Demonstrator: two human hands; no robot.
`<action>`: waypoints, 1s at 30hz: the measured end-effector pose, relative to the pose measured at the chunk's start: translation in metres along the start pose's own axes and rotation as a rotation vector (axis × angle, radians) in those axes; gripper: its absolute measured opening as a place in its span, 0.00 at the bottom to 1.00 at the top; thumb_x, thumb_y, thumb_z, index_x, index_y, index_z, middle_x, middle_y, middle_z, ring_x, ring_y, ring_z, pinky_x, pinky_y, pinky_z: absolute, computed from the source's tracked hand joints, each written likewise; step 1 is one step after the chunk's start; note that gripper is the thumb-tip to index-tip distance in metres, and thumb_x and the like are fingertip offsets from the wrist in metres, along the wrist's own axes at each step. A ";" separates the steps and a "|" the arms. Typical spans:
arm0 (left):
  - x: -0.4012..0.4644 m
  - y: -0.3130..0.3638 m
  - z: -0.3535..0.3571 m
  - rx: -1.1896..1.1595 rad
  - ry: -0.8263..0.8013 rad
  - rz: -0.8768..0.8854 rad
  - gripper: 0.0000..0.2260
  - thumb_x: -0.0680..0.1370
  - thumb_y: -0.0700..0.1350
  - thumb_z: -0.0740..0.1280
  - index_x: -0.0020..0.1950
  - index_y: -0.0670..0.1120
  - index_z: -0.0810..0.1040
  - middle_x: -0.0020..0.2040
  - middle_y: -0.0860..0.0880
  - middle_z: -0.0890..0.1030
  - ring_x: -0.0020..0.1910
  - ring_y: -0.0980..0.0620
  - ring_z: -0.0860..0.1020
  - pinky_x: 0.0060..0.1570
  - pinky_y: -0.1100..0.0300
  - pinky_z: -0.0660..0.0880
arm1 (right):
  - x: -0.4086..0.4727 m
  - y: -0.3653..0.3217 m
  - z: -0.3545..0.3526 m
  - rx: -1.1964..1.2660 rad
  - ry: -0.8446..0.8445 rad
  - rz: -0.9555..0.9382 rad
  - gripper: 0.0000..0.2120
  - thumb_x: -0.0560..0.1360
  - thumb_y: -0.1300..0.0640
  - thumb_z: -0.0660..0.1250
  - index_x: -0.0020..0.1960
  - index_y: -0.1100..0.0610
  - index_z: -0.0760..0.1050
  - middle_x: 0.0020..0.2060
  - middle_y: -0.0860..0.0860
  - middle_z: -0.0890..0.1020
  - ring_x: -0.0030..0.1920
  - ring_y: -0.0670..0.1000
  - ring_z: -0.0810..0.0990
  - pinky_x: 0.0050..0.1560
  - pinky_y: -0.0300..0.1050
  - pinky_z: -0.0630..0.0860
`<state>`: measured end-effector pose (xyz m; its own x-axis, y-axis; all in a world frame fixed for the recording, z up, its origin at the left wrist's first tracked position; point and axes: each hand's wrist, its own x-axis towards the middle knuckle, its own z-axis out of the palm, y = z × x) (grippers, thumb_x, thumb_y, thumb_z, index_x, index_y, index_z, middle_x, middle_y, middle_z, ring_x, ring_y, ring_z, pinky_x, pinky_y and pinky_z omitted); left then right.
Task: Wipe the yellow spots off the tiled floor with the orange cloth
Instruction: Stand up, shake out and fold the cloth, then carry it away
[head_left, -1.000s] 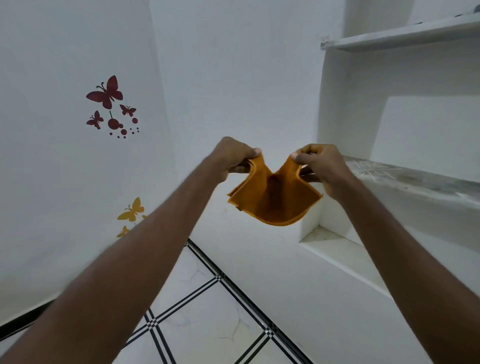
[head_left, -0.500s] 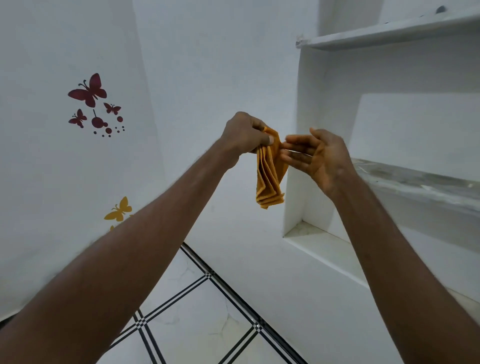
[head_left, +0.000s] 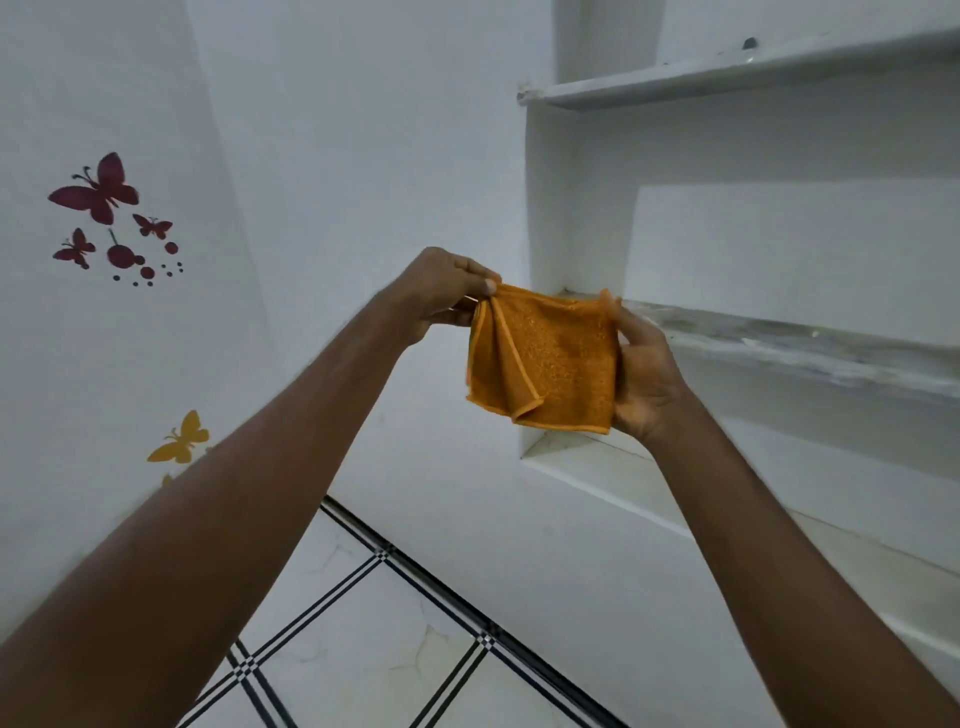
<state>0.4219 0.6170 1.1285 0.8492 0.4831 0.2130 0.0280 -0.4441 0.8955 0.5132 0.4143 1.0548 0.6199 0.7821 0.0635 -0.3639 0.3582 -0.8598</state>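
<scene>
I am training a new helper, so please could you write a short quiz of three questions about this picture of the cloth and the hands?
1. True or false: the orange cloth lies flat on the tiled floor.
2. Which hand pinches the cloth's upper corner? A) left hand B) right hand C) neither
3. Fill in: the stickers on the wall have the shape of ____.

Key
1. False: both hands hold it up in the air, folded.
2. A: the left hand pinches the upper left corner; the right hand supports the right edge.
3. Butterflies, dark red above and yellow lower down.
</scene>
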 end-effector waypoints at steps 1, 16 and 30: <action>-0.004 -0.006 0.002 -0.042 -0.023 -0.015 0.09 0.79 0.37 0.69 0.58 0.39 0.83 0.52 0.41 0.85 0.44 0.49 0.83 0.39 0.61 0.81 | -0.010 0.000 0.002 -0.060 0.024 0.018 0.22 0.80 0.44 0.64 0.66 0.57 0.79 0.64 0.61 0.82 0.58 0.63 0.84 0.60 0.62 0.79; -0.144 -0.039 0.214 -0.397 -0.648 -0.222 0.16 0.79 0.49 0.69 0.63 0.41 0.79 0.57 0.41 0.84 0.52 0.45 0.85 0.56 0.52 0.82 | -0.295 0.020 -0.067 -0.149 0.782 0.007 0.08 0.82 0.53 0.64 0.58 0.53 0.78 0.53 0.57 0.84 0.52 0.61 0.83 0.45 0.59 0.78; -0.483 0.140 0.549 -0.347 -1.299 -0.087 0.15 0.81 0.49 0.66 0.62 0.41 0.80 0.56 0.42 0.85 0.53 0.45 0.85 0.56 0.54 0.81 | -0.784 -0.010 -0.160 0.026 1.393 -0.253 0.15 0.81 0.51 0.64 0.64 0.56 0.78 0.54 0.60 0.87 0.53 0.63 0.86 0.52 0.62 0.79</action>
<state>0.3057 -0.0931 0.9367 0.7380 -0.6452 -0.1975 0.1374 -0.1429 0.9802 0.1426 -0.2841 0.9328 0.8321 -0.4338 -0.3455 -0.1447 0.4316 -0.8904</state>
